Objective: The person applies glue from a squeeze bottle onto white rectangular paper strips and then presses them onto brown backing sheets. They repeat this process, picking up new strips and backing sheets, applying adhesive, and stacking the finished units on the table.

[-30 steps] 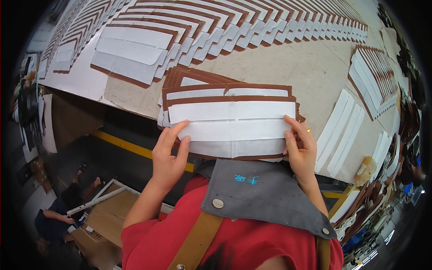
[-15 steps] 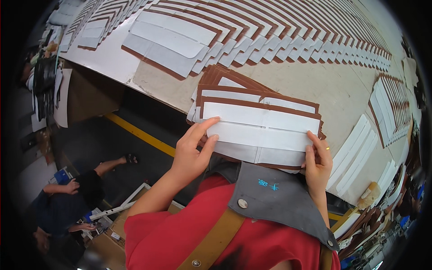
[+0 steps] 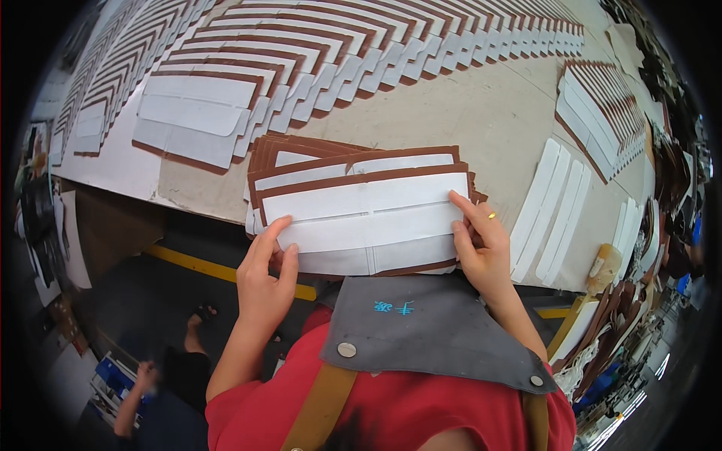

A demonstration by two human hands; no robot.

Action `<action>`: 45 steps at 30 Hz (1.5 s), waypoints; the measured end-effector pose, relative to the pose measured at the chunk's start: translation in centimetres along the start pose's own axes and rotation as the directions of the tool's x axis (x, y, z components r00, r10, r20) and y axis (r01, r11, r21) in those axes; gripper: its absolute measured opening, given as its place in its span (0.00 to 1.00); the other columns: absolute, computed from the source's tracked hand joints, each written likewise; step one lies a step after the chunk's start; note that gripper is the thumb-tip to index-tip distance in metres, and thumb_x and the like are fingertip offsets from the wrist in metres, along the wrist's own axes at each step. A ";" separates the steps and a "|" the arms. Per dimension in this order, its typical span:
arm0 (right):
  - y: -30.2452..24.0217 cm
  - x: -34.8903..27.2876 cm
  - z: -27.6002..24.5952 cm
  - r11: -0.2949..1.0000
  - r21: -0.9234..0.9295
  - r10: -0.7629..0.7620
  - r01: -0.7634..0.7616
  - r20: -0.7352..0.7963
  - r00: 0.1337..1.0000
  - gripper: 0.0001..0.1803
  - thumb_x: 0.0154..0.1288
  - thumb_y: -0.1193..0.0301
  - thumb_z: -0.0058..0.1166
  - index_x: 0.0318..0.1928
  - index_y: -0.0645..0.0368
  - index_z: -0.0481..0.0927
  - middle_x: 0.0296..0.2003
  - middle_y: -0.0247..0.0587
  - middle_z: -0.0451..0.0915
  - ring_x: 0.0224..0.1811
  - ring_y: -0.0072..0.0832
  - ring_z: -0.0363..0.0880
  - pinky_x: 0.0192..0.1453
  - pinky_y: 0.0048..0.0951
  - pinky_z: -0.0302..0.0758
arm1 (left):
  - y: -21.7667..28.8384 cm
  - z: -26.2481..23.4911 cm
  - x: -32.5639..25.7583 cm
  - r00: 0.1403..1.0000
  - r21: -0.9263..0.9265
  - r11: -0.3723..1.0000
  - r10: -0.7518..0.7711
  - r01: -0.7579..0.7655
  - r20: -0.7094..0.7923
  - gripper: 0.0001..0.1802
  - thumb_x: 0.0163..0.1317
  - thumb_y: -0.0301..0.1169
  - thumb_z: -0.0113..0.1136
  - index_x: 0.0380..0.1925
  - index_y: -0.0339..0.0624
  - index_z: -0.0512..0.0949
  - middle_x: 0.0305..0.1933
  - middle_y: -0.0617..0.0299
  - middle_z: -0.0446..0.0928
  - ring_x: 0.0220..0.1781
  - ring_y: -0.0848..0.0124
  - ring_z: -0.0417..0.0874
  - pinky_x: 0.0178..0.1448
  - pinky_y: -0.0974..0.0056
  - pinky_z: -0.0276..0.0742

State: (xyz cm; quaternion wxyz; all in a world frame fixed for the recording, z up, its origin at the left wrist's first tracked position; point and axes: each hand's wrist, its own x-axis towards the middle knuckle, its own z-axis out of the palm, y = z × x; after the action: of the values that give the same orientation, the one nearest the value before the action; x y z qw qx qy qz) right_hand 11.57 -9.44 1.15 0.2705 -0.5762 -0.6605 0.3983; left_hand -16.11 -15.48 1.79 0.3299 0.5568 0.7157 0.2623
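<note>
Between my hands lies a wide, flat brown panel faced with white strips, a slit running along its middle. My left hand pinches its left end, thumb and index finger on the white face. On the right end, my right hand, with a ring on one finger, grips it the same way. The panel is at the table's near edge, in front of my grey apron. Right behind it, partly covered, rests a loose pile of similar brown panels, slightly fanned. Fingers under the panel are hidden.
Long overlapping rows of white-faced brown panels cover the table's far side. A smaller row stands at right, near loose white strips and a yellowish block. Another person is at lower left, beyond the table edge.
The view has swung, so the table and rows sit farther left in it. Both hands still grip the panel, which now looks more level. The person at lower left has shifted.
</note>
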 end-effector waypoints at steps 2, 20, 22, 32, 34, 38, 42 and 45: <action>-0.1 0.0 -0.1 1.000 -0.020 -0.009 0.009 0.015 1.000 0.22 0.58 0.83 0.50 0.54 0.60 0.74 0.26 0.34 0.65 0.24 0.20 0.64 0.28 0.20 0.65 | 0.1 0.0 0.1 0.999 0.067 0.997 0.033 -0.032 -0.005 0.18 0.60 0.21 0.52 0.52 0.40 0.74 0.24 0.65 0.64 0.25 0.78 0.67 0.30 0.72 0.67; -3.3 5.2 0.1 0.832 -0.265 -0.445 0.487 0.204 0.872 0.12 0.57 0.74 0.54 0.42 0.60 0.74 0.37 0.43 0.73 0.42 0.39 0.73 0.43 0.37 0.71 | 2.7 1.6 2.9 0.792 0.223 0.766 0.608 -0.603 0.051 0.13 0.50 0.24 0.60 0.39 0.40 0.77 0.41 0.60 0.75 0.45 0.63 0.75 0.49 0.59 0.66; -3.1 6.4 1.4 0.826 -0.215 -0.470 0.520 0.246 0.848 0.10 0.56 0.74 0.55 0.40 0.60 0.74 0.35 0.41 0.73 0.42 0.39 0.71 0.47 0.38 0.68 | 2.8 2.7 3.1 0.770 0.237 0.739 0.634 -0.630 0.072 0.13 0.50 0.23 0.59 0.39 0.42 0.77 0.45 0.61 0.75 0.48 0.63 0.73 0.52 0.61 0.65; -2.4 9.3 2.5 0.914 -0.062 -0.342 0.402 0.418 0.842 0.06 0.54 0.75 0.55 0.33 0.56 0.73 0.31 0.37 0.72 0.40 0.34 0.69 0.46 0.34 0.63 | 1.6 4.2 3.2 0.765 0.291 0.720 0.639 -0.630 0.075 0.13 0.48 0.25 0.58 0.37 0.44 0.78 0.46 0.67 0.74 0.51 0.70 0.72 0.56 0.61 0.58; -2.5 9.1 2.6 0.873 -0.098 -0.404 0.477 0.401 0.822 0.05 0.55 0.75 0.55 0.32 0.56 0.73 0.31 0.36 0.72 0.40 0.34 0.69 0.46 0.35 0.62 | 1.6 4.1 3.1 0.764 0.307 0.713 0.640 -0.631 0.082 0.13 0.48 0.25 0.58 0.37 0.44 0.78 0.47 0.67 0.74 0.51 0.70 0.71 0.56 0.61 0.57; -2.3 8.5 2.6 0.785 -0.149 -0.528 0.601 0.344 0.776 0.05 0.54 0.78 0.54 0.31 0.57 0.73 0.32 0.37 0.71 0.38 0.35 0.68 0.45 0.34 0.63 | 1.7 4.0 3.0 0.758 0.335 0.696 0.645 -0.635 0.096 0.13 0.48 0.25 0.57 0.37 0.45 0.78 0.48 0.68 0.74 0.51 0.72 0.71 0.57 0.61 0.55; -1.9 8.5 2.8 0.798 -0.129 -0.528 0.589 0.323 0.786 0.07 0.52 0.80 0.53 0.33 0.58 0.73 0.34 0.37 0.72 0.40 0.36 0.69 0.46 0.35 0.64 | 1.9 4.1 2.9 0.761 0.346 0.696 0.643 -0.629 0.089 0.14 0.48 0.24 0.56 0.38 0.45 0.79 0.49 0.68 0.74 0.53 0.72 0.70 0.58 0.62 0.56; -2.1 7.7 3.1 0.727 -0.125 -0.630 0.675 0.267 0.729 0.09 0.51 0.77 0.52 0.36 0.59 0.73 0.37 0.39 0.73 0.42 0.36 0.70 0.47 0.36 0.66 | 1.8 4.3 2.9 0.763 0.353 0.696 0.641 -0.625 0.087 0.15 0.49 0.24 0.56 0.39 0.45 0.79 0.51 0.67 0.74 0.55 0.71 0.70 0.60 0.61 0.56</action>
State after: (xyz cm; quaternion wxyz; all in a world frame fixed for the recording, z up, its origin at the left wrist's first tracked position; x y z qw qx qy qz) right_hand 6.46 -2.65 0.50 0.2604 -0.2866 -0.8842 0.2611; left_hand -12.22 -12.19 -0.16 0.0961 0.8136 0.5228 0.2355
